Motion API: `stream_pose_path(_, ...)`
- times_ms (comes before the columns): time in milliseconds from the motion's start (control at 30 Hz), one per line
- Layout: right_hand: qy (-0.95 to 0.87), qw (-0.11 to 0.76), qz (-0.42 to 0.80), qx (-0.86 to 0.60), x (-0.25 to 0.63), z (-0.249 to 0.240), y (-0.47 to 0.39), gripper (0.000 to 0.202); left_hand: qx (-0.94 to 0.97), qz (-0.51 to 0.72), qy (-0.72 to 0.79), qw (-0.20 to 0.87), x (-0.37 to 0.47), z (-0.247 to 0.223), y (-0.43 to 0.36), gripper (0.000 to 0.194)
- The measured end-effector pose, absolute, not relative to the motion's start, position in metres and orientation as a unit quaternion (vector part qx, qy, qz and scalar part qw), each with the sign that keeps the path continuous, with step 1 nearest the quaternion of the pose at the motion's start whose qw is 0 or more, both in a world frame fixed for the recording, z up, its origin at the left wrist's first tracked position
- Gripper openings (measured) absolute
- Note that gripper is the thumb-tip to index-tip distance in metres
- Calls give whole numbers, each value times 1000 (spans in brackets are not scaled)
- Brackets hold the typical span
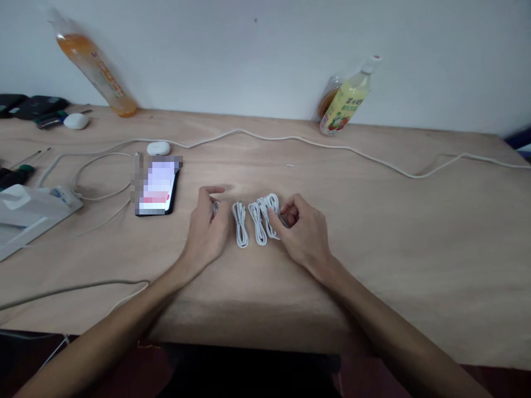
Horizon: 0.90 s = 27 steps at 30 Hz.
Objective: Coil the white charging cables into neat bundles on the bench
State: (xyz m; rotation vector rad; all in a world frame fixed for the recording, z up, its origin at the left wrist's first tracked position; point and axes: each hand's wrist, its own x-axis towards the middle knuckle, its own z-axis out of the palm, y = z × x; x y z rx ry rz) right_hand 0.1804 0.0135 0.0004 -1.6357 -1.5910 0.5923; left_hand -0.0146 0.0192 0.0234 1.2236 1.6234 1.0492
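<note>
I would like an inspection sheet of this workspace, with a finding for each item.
Surface: light-brown wooden table.
Handled things: at least three coiled white cable bundles, side by side.
Clutter: black rectangular phone, screen lit; rounded white case.
Hands: left hand beside the bundles, grip unclear; right hand at the rightmost bundle.
Cables: long thin white cable across the table's rear.
Surroundings: pale wall; orange-filled clear plastic bottle; yellow plastic bottle.

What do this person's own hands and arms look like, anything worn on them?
The left hand and right hand wear no gloves, and no watch or bracelet shows. Both forearms are bare, no sleeves in view. Rings can't be ruled out.
</note>
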Motion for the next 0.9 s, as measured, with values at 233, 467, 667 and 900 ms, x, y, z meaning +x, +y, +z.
stream_pose_path(233,-613,422,236,-624,182,1,9,16,349,516,533,572,-12,31,25,27)
stream_pose_path(467,-675,443,212,-550,179,9,-1,16,384,494,459,631,-9,38,16,32)
stream_pose_path(667,-753,461,125,-452,170,10,-13,15,422,473,352,689,-6,36,7,33)
stream_pose_path(900,-721,494,174,-454,162,8,-20,12,473,465,314,679,-7,36,3,32)
